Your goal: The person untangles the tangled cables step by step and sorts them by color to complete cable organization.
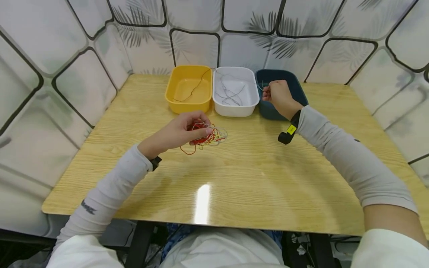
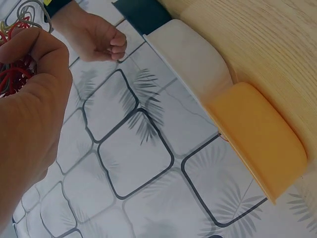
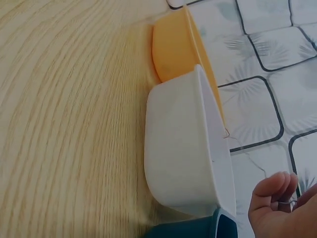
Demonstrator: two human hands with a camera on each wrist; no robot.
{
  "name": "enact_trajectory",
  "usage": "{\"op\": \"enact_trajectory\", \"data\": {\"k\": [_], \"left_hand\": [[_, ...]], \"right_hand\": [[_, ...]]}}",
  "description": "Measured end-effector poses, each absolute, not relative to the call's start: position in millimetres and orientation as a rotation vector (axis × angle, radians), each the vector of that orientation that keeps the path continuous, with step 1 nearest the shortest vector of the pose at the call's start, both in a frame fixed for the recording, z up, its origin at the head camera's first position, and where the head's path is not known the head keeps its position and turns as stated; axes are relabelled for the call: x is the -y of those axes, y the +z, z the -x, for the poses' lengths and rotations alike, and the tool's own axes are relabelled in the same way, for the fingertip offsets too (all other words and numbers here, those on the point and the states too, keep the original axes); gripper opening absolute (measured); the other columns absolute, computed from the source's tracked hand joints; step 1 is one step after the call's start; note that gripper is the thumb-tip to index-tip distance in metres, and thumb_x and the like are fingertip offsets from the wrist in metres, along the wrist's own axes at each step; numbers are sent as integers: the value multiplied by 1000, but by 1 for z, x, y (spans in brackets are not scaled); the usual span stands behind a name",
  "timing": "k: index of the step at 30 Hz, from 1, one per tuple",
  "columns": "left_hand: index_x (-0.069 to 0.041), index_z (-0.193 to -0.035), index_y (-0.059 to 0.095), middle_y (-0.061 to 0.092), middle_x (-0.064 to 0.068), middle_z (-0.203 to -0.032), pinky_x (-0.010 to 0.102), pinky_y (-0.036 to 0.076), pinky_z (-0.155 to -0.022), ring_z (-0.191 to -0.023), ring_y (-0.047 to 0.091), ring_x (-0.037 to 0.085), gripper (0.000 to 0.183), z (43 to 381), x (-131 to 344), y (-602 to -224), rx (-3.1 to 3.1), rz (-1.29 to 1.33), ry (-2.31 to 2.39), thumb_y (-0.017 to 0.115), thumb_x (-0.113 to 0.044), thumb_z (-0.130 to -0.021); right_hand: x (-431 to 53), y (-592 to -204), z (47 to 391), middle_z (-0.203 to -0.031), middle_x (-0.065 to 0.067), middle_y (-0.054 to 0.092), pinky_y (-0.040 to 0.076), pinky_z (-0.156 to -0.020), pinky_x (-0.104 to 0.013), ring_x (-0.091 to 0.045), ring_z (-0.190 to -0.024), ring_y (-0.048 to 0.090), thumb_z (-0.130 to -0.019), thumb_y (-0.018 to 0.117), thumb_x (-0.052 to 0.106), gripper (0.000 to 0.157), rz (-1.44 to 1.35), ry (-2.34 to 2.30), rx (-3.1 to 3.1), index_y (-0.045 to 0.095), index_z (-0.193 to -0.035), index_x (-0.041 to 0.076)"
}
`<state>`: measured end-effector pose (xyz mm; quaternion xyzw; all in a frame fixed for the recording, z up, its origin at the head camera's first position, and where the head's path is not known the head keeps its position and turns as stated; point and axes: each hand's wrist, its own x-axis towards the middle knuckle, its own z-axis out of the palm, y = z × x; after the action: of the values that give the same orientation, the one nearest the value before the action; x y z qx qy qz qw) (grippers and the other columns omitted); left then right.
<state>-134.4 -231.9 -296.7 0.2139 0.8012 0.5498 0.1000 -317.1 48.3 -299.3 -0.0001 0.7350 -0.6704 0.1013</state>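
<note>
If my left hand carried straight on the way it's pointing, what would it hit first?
Beyond the thread tangle it grips, your left hand would probably meet the front of the white bin. Height is hard to judge, so it might pass over the rim.

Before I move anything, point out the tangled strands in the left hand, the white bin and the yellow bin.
Tangled strands (image 1: 210, 138): head view, middle of the bundle.
White bin (image 3: 176, 144): right wrist view, outer wall.
Yellow bin (image 2: 262, 141): left wrist view, outer wall.
</note>
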Motion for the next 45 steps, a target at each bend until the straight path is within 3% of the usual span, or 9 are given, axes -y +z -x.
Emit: {"op": "enact_trajectory", "data": {"k": [8, 14, 20, 27, 33, 38, 41, 45], "left_hand": [[-12, -100, 55, 57, 11, -85, 36, 44, -57, -68, 50, 27, 27, 135, 230, -298, -2381, -641, 1623, 61, -36, -87], [-12, -100, 54, 57, 10, -86, 38, 44, -58, -69, 49, 27, 28, 139, 231, -296, -2393, -629, 1615, 61, -36, -87], [-11, -98, 55, 58, 10, -85, 37, 44, -57, -68, 49, 27, 27, 138, 229, -296, -2384, -662, 1636, 62, -34, -87], [-14, -101, 54, 59, 9, -87, 36, 44, -59, -71, 51, 25, 30, 136, 230, -296, -2392, -618, 1644, 62, -38, -86], [-14, -103, 54, 57, 10, -85, 34, 43, -60, -70, 50, 25, 32, 140, 229, -293, -2401, -602, 1653, 62, -40, -86], [-12, -103, 54, 56, 11, -84, 33, 42, -59, -69, 49, 25, 31, 142, 227, -290, -2381, -623, 1672, 61, -37, -87], [-13, -102, 54, 56, 11, -85, 33, 42, -58, -68, 49, 25, 30, 142, 225, -289, -2369, -638, 1687, 62, -37, -86], [-14, -102, 54, 57, 10, -87, 34, 42, -58, -69, 49, 25, 28, 141, 224, -290, -2355, -655, 1699, 62, -36, -86]], "right_hand": [[-54, -294, 300, -100, -10, 45, 46, -74, -25, -18, -82, 50, -99, 28, 12, 16, -87, -1996, -2015, 39, -104, 3], [-55, -293, 289, -94, -9, 47, 47, -72, -26, -17, -79, 51, -100, 28, 12, 15, -112, -1993, -1996, 39, -106, 3], [-34, -304, 301, -99, -9, 47, 47, -68, -29, -15, -71, 52, -99, 37, 21, 16, 136, -1687, -2320, 39, -108, 8], [-44, -313, 313, -105, -7, 54, 40, -74, -32, -20, -91, 49, -94, 48, 36, 34, 487, -1023, -2801, 54, -113, 9], [-54, -309, 317, -111, -4, 58, 40, -77, -34, -19, -98, 51, -92, 51, 35, 31, 536, -985, -2899, 58, -116, 15], [-60, -306, 312, -113, 1, 59, 40, -66, -32, -20, -82, 52, -93, 46, 22, 25, 607, -1060, -2932, 62, -112, 16], [-61, -301, 306, -110, 3, 60, 37, -56, -30, -19, -70, 50, -94, 46, 24, 25, 676, -1077, -2932, 63, -111, 19], [-54, -295, 284, -102, 2, 61, 38, -54, -29, -17, -66, 50, -94, 49, 29, 23, 897, -1191, -2836, 63, -109, 18]]}}
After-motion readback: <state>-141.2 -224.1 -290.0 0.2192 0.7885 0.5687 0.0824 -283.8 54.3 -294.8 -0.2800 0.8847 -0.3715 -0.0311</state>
